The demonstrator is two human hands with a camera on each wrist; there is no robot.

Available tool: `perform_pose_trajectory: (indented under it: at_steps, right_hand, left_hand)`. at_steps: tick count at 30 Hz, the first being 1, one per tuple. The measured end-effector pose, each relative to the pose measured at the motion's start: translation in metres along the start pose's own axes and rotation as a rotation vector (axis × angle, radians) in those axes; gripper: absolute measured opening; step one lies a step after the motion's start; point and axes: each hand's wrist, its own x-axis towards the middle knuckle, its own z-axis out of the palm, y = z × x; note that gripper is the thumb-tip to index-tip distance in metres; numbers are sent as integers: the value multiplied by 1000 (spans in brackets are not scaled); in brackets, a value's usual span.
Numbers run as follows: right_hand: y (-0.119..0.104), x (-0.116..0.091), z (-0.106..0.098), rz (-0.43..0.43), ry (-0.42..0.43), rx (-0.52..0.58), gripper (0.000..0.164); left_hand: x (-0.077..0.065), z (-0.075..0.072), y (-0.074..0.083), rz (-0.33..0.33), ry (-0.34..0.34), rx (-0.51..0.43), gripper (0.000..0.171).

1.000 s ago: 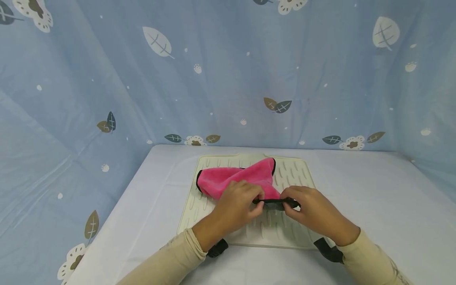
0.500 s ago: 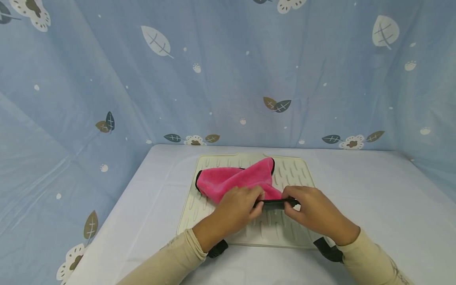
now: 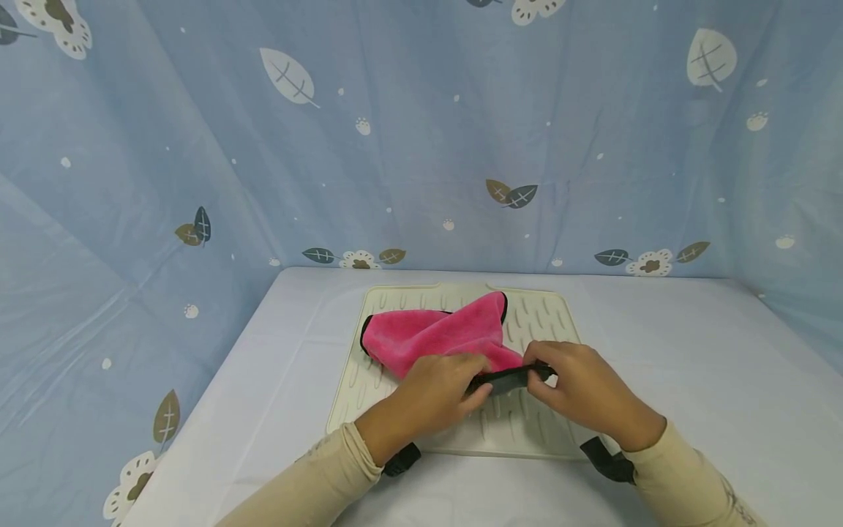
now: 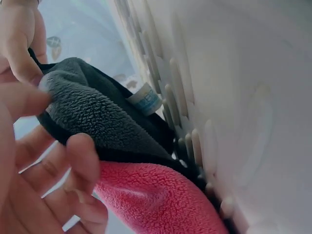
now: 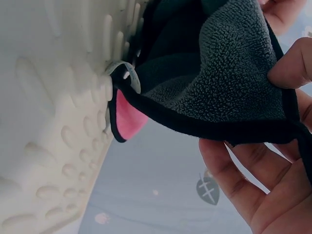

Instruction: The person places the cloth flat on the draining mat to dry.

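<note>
A two-sided towel, pink [image 3: 454,333] on one face and dark grey on the other with black edging, lies bunched over a cream ridged mat [image 3: 500,432]. Along its near edge, my left hand [image 3: 437,391] holds the black border between thumb and fingers. My right hand [image 3: 579,380] pinches the same edge near its right end. Between the hands the border is raised and its grey underside [image 4: 102,112] faces me. In the right wrist view the grey pile [image 5: 239,73] hangs from the right thumb and fingers, and a small pale label [image 5: 129,73] shows at the hem.
The mat lies on a white-covered table [image 3: 691,366]. A blue curtain [image 3: 421,146] with leaf and flower prints rises behind the table and along its left side. Black straps [image 3: 606,461] hang by both wrists, below beige sleeves [image 3: 342,468].
My left hand has shifted slightly down and its thumb has moved away from its fingers. The towel's near edge now slants, lower on the left. My right hand has barely moved.
</note>
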Motion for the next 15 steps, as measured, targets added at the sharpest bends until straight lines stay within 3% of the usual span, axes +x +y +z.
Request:
perform_pose_trajectory:
  at_steps: [7, 12, 15]
  right_hand:
    - [4, -1, -2, -4, 23, -27, 24]
    - [6, 0, -4, -3, 39, -46, 24]
    - [8, -1, -4, 3, 45, -57, 23]
  left_hand:
    - [0, -1, -2, -63, -63, 70, 20]
    - [0, -1, -7, -105, -57, 89, 25]
    - [-1, -2, -11, -133, -38, 49, 27]
